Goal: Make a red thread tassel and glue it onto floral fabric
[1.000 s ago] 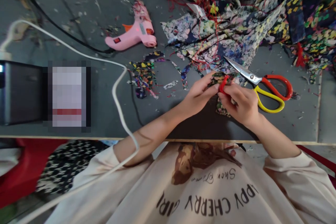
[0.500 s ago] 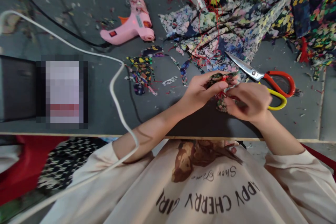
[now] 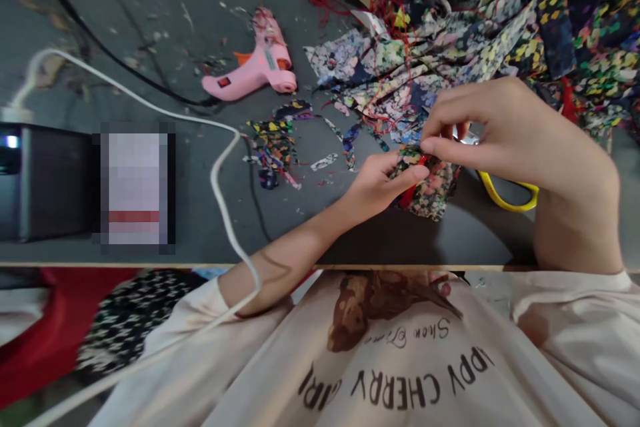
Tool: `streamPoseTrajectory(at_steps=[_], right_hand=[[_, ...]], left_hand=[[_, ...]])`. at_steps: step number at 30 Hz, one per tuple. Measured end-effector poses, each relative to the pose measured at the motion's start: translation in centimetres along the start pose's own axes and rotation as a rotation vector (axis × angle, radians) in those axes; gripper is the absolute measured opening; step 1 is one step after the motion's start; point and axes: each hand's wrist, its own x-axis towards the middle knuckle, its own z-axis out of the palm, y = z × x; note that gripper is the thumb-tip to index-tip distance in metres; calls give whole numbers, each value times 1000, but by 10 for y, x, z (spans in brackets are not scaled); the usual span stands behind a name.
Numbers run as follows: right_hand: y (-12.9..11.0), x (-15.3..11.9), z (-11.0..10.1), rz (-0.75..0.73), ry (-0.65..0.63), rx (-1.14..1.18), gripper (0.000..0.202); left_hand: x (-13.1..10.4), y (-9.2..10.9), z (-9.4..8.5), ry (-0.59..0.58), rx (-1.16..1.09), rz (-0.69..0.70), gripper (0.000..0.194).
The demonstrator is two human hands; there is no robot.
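Observation:
A small piece of floral fabric (image 3: 431, 197) with a red cord or tassel (image 3: 409, 195) across it is between my two hands. My left hand (image 3: 387, 177) grips its left side, thumb laid over the red strand. From above, my right hand (image 3: 480, 130) pinches the fabric's upper edge between thumb and fingertips. Behind the right hand lie the scissors (image 3: 510, 193); one yellow handle loop shows below it, while most of the blades and the other loop are hidden.
A pink glue gun (image 3: 253, 70) lies up left of the hands. Heaped floral fabric (image 3: 465, 33) with red threads fills the upper right. Fabric scraps (image 3: 273, 143) are strewn nearby. A white cable (image 3: 220, 167) crosses my left forearm. A dark box (image 3: 55, 183) stands at far left.
My right hand has risen from the lower right side of the fabric to its upper edge, now covering much of the scissors. The fabric is spread flatter, showing more of its face.

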Motion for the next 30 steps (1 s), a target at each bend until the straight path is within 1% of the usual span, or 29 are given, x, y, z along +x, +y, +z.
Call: streamPoseTrajectory(at_steps=[4, 10, 14, 17, 21, 22, 23, 25, 26, 27, 28, 30], right_hand=[[2, 0, 1, 6, -40, 49, 22], [8, 5, 0, 35, -79, 45, 20], [15, 6, 0, 28, -111, 163, 20], [21, 7, 2, 14, -136, 281, 19], [25, 11, 6, 35, -172, 355, 20], [25, 11, 6, 39, -157, 347, 21], [24, 10, 5, 45, -111, 317, 22], [22, 2, 2, 70, 56, 194, 25], [22, -5, 1, 103, 151, 94, 26], [23, -16, 1, 149, 206, -10, 25], [26, -29, 2, 210, 185, -113, 23], [36, -60, 9, 331, 81, -327, 24]], left_hand=[[0, 0, -1, -10, 7, 46, 55], [-2, -2, -1, -4, -26, 20, 49], [-2, -2, -1, -9, 1, 69, 47], [-3, -2, -1, -33, -33, 93, 42], [-3, -2, 0, -40, -81, 57, 40], [-3, -2, 0, -36, -84, 44, 41], [-4, -2, 0, -27, -82, 31, 42], [-4, -2, 0, -4, -81, 7, 42], [-4, -2, 0, 2, -86, -1, 42], [-4, -1, 0, 1, -94, -5, 42], [-4, -1, 0, -2, -102, -4, 43], [-4, -1, 1, 7, -104, 10, 44]])
